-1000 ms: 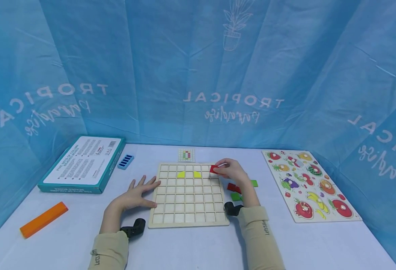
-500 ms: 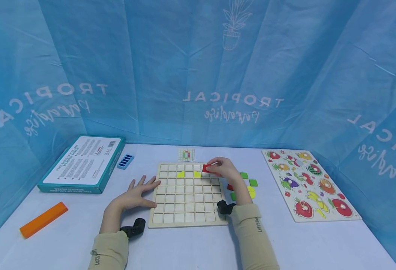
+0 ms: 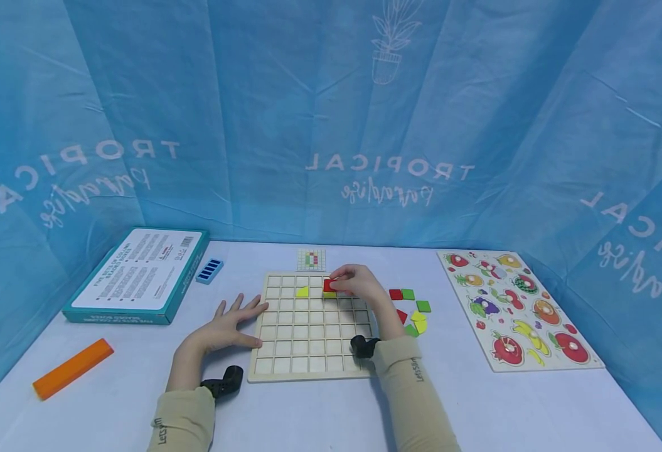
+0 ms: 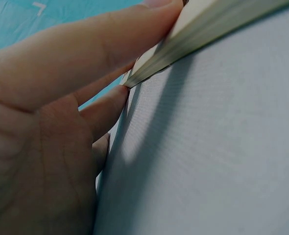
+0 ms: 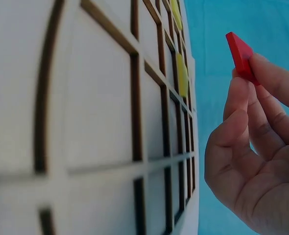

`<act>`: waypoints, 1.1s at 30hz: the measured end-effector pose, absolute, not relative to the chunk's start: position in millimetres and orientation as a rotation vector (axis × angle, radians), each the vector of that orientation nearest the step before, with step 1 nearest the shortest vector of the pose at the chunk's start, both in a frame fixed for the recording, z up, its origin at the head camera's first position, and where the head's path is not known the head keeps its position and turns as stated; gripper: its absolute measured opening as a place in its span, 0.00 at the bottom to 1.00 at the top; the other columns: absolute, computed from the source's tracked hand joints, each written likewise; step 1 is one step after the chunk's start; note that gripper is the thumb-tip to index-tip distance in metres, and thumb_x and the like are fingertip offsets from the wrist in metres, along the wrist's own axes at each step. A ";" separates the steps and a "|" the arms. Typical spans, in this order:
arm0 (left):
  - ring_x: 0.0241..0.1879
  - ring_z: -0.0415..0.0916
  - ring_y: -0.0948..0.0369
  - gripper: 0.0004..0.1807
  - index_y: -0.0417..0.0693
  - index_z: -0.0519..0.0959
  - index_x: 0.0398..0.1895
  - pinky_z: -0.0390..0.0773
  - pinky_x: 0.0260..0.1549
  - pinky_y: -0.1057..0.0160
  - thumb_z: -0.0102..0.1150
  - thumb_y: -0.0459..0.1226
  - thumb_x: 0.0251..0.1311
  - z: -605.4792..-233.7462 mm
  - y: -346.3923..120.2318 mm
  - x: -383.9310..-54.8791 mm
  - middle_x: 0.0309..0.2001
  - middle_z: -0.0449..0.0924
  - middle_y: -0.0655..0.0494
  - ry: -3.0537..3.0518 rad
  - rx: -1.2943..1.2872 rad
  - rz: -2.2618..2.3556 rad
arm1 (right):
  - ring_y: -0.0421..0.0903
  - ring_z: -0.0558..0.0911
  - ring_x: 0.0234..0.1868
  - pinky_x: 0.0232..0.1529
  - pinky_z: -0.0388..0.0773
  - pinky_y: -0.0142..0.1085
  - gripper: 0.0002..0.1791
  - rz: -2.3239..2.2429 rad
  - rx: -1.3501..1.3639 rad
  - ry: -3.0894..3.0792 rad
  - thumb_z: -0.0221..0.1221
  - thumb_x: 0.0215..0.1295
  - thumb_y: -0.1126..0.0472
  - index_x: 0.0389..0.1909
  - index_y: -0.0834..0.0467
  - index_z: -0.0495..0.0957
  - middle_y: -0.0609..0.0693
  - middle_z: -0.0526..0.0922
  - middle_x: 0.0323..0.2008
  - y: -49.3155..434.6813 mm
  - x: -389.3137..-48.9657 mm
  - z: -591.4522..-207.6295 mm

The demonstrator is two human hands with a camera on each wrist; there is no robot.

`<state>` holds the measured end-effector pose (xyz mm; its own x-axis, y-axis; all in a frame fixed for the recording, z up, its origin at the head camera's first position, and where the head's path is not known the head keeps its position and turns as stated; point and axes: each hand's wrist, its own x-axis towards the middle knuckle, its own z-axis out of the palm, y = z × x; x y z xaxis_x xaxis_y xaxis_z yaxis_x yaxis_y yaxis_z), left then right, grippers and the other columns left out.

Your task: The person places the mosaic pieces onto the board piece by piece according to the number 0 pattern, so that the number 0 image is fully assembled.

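Red tile [image 3: 329,285] is shifting toward 9 o'clock, right hand [image 3: 359,282] pinching it over the board [image 3: 300,333] near 12; left hand [image 3: 224,328] is resting fingers-wide at 9. Probably handling light, stiff; I'd be gripping edges.

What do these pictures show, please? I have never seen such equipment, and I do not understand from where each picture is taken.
There is no machine here: someone works bare-handed. The wide view comes from a head camera; the close views come from small wrist cameras.

The left hand touches the edge of a wooden grid board. The right hand pinches a red tile over it. Two yellow pieces lie on the board.

To its right are loose coloured tiles and a fruit puzzle; to its left, a teal box, a blue object and an orange bar.
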<state>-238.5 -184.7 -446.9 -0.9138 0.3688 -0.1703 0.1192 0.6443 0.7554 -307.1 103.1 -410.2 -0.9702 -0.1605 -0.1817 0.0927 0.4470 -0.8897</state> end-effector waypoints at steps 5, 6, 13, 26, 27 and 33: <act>0.70 0.23 0.43 0.52 0.44 0.58 0.69 0.18 0.64 0.42 0.70 0.49 0.37 -446.9 -184.2 -238.7 0.72 0.43 0.43 2.568 0.394 1.112 | 0.46 0.76 0.30 0.29 0.75 0.32 0.08 -1.493 -0.077 2.476 0.62 0.57 0.61 0.38 0.57 0.80 0.51 0.79 0.31 96.9 -309.3 -412.7; 0.70 0.24 0.42 0.52 0.43 0.58 0.69 0.19 0.64 0.42 0.70 0.50 0.37 -446.8 -184.2 -238.7 0.72 0.43 0.42 2.569 0.399 1.106 | 0.46 0.76 0.30 0.28 0.74 0.32 0.08 -1.480 -0.081 2.482 0.62 0.57 0.61 0.37 0.57 0.80 0.51 0.79 0.31 95.8 -309.5 -413.0; 0.70 0.24 0.43 0.52 0.44 0.58 0.69 0.19 0.64 0.42 0.69 0.50 0.38 -445.0 -183.4 -238.1 0.72 0.43 0.43 2.567 0.390 1.101 | 0.46 0.76 0.30 0.28 0.74 0.33 0.05 -1.398 -0.115 2.543 0.60 0.58 0.61 0.35 0.57 0.80 0.51 0.79 0.29 89.0 -311.3 -415.7; 0.70 0.23 0.42 0.51 0.43 0.58 0.68 0.18 0.64 0.42 0.70 0.48 0.38 -442.4 -183.0 -236.5 0.72 0.43 0.42 2.568 0.395 1.110 | 0.43 0.74 0.29 0.26 0.71 0.30 0.02 -1.212 -0.244 2.714 0.63 0.55 0.64 0.29 0.58 0.80 0.48 0.79 0.26 76.0 -316.2 -416.4; 0.70 0.23 0.42 0.51 0.43 0.58 0.68 0.18 0.64 0.42 0.70 0.48 0.38 -442.5 -183.0 -236.6 0.72 0.43 0.42 2.567 0.393 1.111 | 0.43 0.74 0.29 0.27 0.71 0.30 0.02 -1.185 -0.244 2.726 0.64 0.54 0.64 0.28 0.58 0.80 0.48 0.78 0.26 75.5 -316.2 -415.6; 0.70 0.23 0.42 0.52 0.44 0.58 0.69 0.18 0.64 0.41 0.69 0.49 0.38 -442.5 -183.6 -236.1 0.72 0.43 0.43 2.554 0.389 1.127 | 0.43 0.75 0.30 0.27 0.71 0.31 0.02 -1.072 -0.275 2.757 0.64 0.54 0.64 0.27 0.56 0.80 0.48 0.79 0.27 74.1 -315.5 -412.9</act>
<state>-236.1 -183.6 -442.5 -0.9111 0.3708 -0.1799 0.1172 0.6516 0.7495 -315.5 74.1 -412.9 -0.9684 -0.2320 -0.0912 -0.1095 0.7247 -0.6804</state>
